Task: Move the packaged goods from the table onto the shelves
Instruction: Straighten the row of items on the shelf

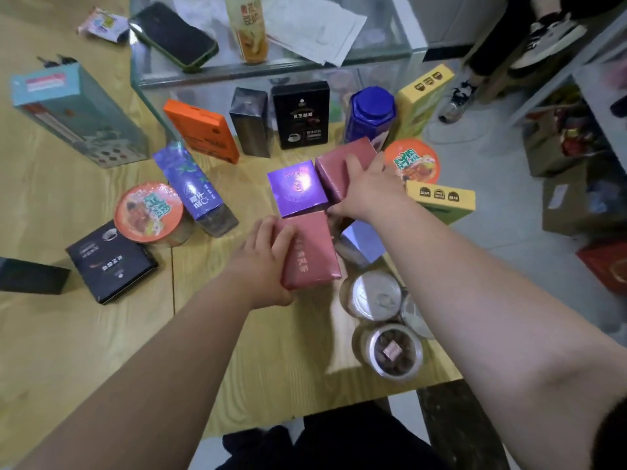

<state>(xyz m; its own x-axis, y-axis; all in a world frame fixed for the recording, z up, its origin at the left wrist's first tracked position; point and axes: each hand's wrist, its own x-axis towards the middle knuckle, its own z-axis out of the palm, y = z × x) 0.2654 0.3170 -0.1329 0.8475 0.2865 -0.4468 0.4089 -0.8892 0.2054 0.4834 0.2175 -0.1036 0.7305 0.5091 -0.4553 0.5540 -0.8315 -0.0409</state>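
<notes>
Two dark red wrapped boxes stand on the wooden table (84,334). My left hand (264,262) grips the nearer red box (310,252) from its left side. My right hand (368,188) closes over the farther red box (339,164). A purple square box (297,186) sits between them. Around them stand two orange noodle cups (147,210) (412,161), a blue pouch (193,184), an orange box (202,134), black boxes (300,113) (110,261), a blue jar (371,113) and yellow boxes (441,198).
A glass case (163,83) at the back carries a phone (173,37), a bottle (247,28) and papers. Clear lidded jars (390,347) stand near the table's right edge. A teal box (78,113) lies far left. Cartons and a shelf frame (576,56) are at right, where a person's feet show.
</notes>
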